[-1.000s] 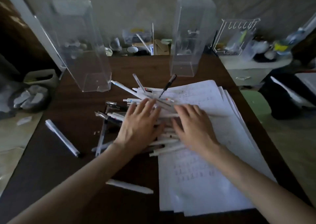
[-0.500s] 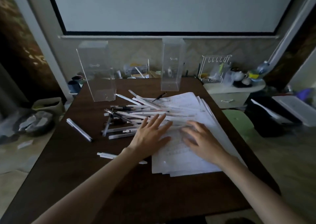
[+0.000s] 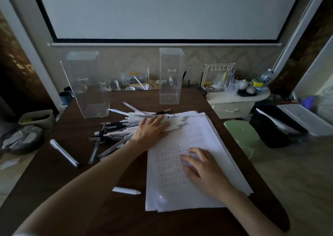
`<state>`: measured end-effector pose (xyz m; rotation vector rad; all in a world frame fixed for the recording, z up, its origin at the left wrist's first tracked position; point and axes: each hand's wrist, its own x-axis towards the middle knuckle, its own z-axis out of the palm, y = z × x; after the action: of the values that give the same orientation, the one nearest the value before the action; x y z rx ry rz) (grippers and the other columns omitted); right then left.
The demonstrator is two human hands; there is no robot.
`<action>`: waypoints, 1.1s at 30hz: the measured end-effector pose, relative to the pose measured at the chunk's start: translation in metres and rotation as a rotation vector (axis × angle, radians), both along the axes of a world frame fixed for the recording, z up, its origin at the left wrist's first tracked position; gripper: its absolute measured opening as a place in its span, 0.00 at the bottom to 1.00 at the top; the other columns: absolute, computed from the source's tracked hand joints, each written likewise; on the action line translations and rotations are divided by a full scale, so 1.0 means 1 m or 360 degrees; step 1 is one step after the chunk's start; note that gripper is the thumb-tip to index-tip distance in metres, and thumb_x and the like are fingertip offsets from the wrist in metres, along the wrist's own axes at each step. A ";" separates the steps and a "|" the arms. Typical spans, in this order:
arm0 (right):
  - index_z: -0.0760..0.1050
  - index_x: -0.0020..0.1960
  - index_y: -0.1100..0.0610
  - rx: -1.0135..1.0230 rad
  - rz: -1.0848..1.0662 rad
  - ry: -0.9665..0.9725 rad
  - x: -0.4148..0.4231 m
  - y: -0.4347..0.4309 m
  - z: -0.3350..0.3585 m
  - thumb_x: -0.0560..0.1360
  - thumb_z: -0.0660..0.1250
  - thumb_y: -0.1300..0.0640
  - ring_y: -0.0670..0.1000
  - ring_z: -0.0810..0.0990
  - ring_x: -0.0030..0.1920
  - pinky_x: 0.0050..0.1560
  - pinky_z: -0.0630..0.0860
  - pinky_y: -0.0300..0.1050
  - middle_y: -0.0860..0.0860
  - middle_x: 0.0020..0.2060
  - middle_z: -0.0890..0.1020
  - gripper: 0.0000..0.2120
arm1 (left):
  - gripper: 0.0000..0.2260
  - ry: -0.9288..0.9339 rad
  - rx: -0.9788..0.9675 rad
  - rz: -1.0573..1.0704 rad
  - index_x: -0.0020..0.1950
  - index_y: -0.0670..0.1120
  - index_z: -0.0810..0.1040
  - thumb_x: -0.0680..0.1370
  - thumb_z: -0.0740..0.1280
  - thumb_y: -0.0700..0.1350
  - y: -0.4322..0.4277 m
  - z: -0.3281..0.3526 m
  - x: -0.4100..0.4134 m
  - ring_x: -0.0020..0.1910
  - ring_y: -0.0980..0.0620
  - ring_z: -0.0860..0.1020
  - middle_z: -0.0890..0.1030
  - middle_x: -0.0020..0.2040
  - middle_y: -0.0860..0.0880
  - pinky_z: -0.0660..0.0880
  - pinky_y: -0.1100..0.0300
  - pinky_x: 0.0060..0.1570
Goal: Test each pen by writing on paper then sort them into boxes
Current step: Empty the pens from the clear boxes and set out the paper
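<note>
Head view: my left hand (image 3: 150, 129) flat on pens (image 3: 119, 125), right hand (image 3: 201, 167) resting open on paper (image 3: 167, 196); shoving may scatter pens.

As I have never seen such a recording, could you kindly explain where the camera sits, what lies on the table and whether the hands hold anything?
There is no machine: a person wears a wide-angle camera on the head, so the one picture looks forward and down at their two bare hands. On the dark wooden table lie a pile of pens and a stack of paper with rows of writing. A left box and a right box, both tall and clear, stand at the back. A lone white pen lies apart at the left, and a short white piece near the paper's edge. The left hand rests flat on the pens; the right hand rests on the paper, blurred. Neither holds anything.
</note>
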<state>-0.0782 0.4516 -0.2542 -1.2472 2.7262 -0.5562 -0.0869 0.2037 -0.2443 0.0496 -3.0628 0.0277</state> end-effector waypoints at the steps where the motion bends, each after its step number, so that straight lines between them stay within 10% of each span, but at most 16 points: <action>1: 0.66 0.70 0.44 0.0004 0.0001 0.0008 0.001 0.001 0.000 0.80 0.54 0.43 0.46 0.56 0.70 0.70 0.57 0.43 0.45 0.69 0.61 0.20 | 0.22 0.0001 -0.0034 0.0012 0.75 0.57 0.55 0.81 0.51 0.57 -0.003 0.000 -0.002 0.75 0.50 0.49 0.51 0.77 0.52 0.46 0.48 0.71; 12: 0.69 0.68 0.49 -0.0073 0.0095 0.0070 0.017 -0.036 0.028 0.77 0.60 0.43 0.45 0.64 0.63 0.62 0.61 0.37 0.44 0.61 0.67 0.21 | 0.31 0.0263 0.0266 0.0030 0.75 0.54 0.57 0.76 0.46 0.66 -0.021 0.026 0.125 0.75 0.51 0.48 0.51 0.77 0.50 0.42 0.54 0.70; 20: 0.68 0.68 0.50 0.0238 0.0719 0.0228 0.086 -0.131 0.040 0.76 0.60 0.40 0.48 0.67 0.61 0.58 0.65 0.42 0.47 0.60 0.70 0.24 | 0.31 0.0376 0.0561 0.0908 0.75 0.52 0.57 0.75 0.63 0.57 -0.080 0.002 0.251 0.73 0.43 0.56 0.55 0.76 0.44 0.57 0.45 0.70; 33: 0.74 0.57 0.56 0.0074 0.0275 0.0473 0.027 -0.206 0.031 0.77 0.64 0.53 0.54 0.71 0.57 0.55 0.73 0.50 0.52 0.55 0.73 0.10 | 0.28 0.0113 0.0616 0.0770 0.76 0.56 0.51 0.79 0.56 0.59 -0.125 -0.004 0.188 0.75 0.53 0.48 0.51 0.77 0.52 0.50 0.50 0.72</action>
<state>-0.0513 0.2452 -0.2232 -1.6521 2.7989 -0.3091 0.1010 0.0789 -0.2483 0.7862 -2.8562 -0.5210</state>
